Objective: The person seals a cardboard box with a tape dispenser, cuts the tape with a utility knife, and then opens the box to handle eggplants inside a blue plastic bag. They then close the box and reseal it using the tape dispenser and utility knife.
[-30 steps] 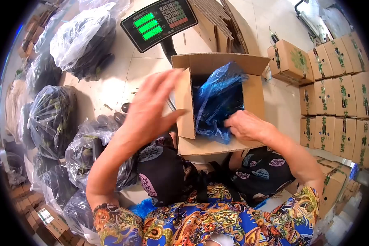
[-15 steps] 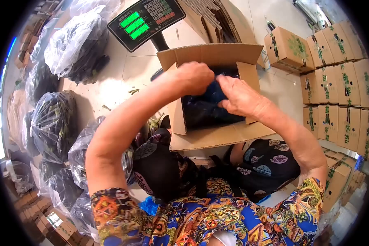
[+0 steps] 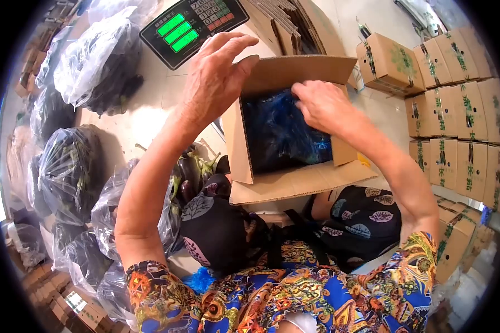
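An open cardboard box (image 3: pixel 303 186) stands in front of my knees, its flaps folded outward. Dark blue plastic bag (image 3: pixel 286 133) fills the inside, crumpled and shiny; what it wraps is hidden. My right hand (image 3: pixel 325 108) is over the box's far right part, fingers curled together at the upper edge of the plastic. My left hand (image 3: pixel 216 75) is raised above the far left corner of the box, fingers apart and holding nothing. Just beyond it is the scale display (image 3: pixel 191 28) with green lit readouts.
Clear bags of eggplants (image 3: pixel 72 172) line the left side. Loose eggplants (image 3: pixel 189 175) lie by my left knee. Flattened cardboard (image 3: pixel 286 25) leans behind the box. Printed closed cartons (image 3: pixel 453 111) are stacked at the right, with one carton (image 3: pixel 391 64) nearer the box.
My left hand has lifted away from the bag, moving left and up, and its fingers have opened. My right hand has shifted slightly up; more of the blue plastic shows, lying flatter.
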`<state>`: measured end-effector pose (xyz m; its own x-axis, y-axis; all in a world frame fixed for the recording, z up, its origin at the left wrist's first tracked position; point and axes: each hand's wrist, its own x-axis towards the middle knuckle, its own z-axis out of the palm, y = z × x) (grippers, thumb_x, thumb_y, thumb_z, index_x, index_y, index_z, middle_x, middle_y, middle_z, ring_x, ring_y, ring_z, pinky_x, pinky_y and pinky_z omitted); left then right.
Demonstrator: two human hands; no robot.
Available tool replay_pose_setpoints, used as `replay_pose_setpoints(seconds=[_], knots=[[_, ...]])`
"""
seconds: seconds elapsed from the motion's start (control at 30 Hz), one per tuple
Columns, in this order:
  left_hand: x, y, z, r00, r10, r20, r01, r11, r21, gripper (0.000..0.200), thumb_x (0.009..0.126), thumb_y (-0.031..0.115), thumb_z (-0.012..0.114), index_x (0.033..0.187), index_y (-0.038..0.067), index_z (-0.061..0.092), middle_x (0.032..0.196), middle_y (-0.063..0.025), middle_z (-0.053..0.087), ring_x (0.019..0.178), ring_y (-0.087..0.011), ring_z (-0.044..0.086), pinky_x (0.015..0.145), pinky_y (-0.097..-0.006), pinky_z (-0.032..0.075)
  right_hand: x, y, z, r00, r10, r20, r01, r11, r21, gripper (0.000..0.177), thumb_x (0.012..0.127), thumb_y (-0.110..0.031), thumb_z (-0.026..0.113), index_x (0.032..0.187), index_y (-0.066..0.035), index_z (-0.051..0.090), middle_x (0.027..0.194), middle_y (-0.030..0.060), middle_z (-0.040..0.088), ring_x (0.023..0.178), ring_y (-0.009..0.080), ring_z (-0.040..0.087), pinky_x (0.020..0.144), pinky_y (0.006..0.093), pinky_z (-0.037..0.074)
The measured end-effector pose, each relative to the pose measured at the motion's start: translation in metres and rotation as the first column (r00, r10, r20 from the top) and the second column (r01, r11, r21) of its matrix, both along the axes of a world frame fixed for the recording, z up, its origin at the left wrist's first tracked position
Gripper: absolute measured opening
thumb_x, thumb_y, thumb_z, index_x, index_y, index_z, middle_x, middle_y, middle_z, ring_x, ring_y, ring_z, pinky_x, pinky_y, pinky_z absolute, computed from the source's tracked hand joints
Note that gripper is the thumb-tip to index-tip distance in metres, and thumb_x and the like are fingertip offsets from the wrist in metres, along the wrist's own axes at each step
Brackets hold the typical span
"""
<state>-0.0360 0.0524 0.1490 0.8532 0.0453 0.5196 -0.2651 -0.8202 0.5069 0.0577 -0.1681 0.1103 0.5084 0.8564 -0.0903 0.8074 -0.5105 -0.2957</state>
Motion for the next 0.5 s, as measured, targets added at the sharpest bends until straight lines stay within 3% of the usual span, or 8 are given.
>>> replay_pose_setpoints(seconds=[0.1,0.13,0.2,0.23,0.27,0.33,0.43,0.5], knots=[[0.003,-0.004,-0.009,0.99,0.013,0.144,-0.009,1.0,-0.028,0.028,0.087,0.009,0.064,0.115,0.004,0.064,0.114,-0.0158,0.063,0.105,-0.0342,0.06,0.089,-0.0403,0.049,-0.027,-0.021,0.035,0.994,0.012,0.11,-0.045,0.95,0.308,0.015,0.081,-0.013,0.065,0.079,0.0,0.058,0.079,0.0199,0.064,0.081,0.0385,0.064,0.074,0.0462,0.052],[0.003,-0.005,-0.014,0.98,0.031,0.195,-0.021,0.998,-0.053,0.029,0.086,0.009,0.065,0.114,0.003,0.063,0.114,-0.0163,0.061,0.104,-0.0352,0.059,0.088,-0.0413,0.049,-0.023,-0.029,0.031,1.0,-0.03,0.004,0.028,0.964,0.263,0.017,0.081,-0.015,0.066,0.08,0.0,0.058,0.079,0.0199,0.063,0.081,0.0383,0.063,0.075,0.0462,0.051],[0.004,-0.001,-0.041,0.961,0.057,0.271,-0.103,0.982,0.159,0.044,0.081,0.013,0.069,0.122,0.006,0.057,0.121,-0.015,0.056,0.115,-0.0356,0.052,0.096,-0.0431,0.043,-0.008,-0.05,0.014,0.971,-0.142,-0.193,0.173,0.973,0.154,0.021,0.08,-0.019,0.069,0.081,-0.001,0.058,0.079,0.0197,0.062,0.081,0.0379,0.062,0.075,0.0463,0.05],[0.0,-0.006,-0.059,0.973,0.027,0.229,-0.084,0.966,0.243,0.05,0.079,0.016,0.071,0.126,0.008,0.055,0.123,-0.0143,0.054,0.117,-0.035,0.051,0.098,-0.0453,0.041,-0.003,-0.056,0.003,0.909,-0.181,-0.376,0.191,0.982,-0.013,0.028,0.078,-0.023,0.071,0.086,0.0,0.058,0.085,0.0196,0.062,0.084,0.0374,0.062,0.076,0.0468,0.05],[-0.004,-0.014,-0.073,0.983,0.002,0.185,-0.063,0.944,0.324,0.056,0.078,0.019,0.073,0.129,0.009,0.053,0.126,-0.0136,0.053,0.12,-0.0344,0.049,0.1,-0.0474,0.039,-0.002,-0.062,-0.017,0.926,-0.157,-0.343,0.11,0.982,-0.151,0.03,0.079,-0.024,0.073,0.087,0.001,0.059,0.085,0.016,0.062,0.086,0.0271,0.063,0.076,0.0381,0.051],[-0.005,-0.02,-0.086,0.984,0.043,0.174,-0.123,0.868,0.481,0.072,0.076,0.032,0.076,0.138,0.009,0.046,0.135,-0.0119,0.046,0.125,-0.0318,0.045,0.105,-0.0485,0.033,0.0,-0.061,-0.034,0.965,-0.061,-0.256,0.048,0.997,-0.056,0.035,0.078,-0.028,0.073,0.093,0.001,0.061,0.091,0.017,0.063,0.092,0.0283,0.063,0.08,0.0397,0.051],[0.019,-0.013,-0.097,0.984,0.158,0.076,-0.175,0.917,0.359,0.082,0.074,0.029,0.078,0.143,0.007,0.04,0.132,-0.0124,0.047,0.118,-0.0313,0.046,0.103,-0.0461,0.032,-0.004,-0.047,-0.01,0.864,-0.12,-0.489,0.082,0.992,-0.098,0.036,0.079,-0.029,0.073,0.099,-0.001,0.062,0.098,0.017,0.062,0.094,0.0315,0.061,0.084,0.0395,0.051],[0.022,-0.015,-0.097,0.983,0.176,0.056,-0.184,0.902,0.39,0.081,0.074,0.028,0.078,0.143,0.007,0.041,0.127,-0.0116,0.048,0.114,-0.0304,0.047,0.101,-0.0448,0.033,-0.021,-0.045,0.01,0.882,-0.105,-0.458,0.131,0.991,0.025,0.035,0.08,-0.026,0.072,0.103,-0.002,0.062,0.102,0.0167,0.061,0.096,0.0324,0.061,0.087,0.0394,0.05]])
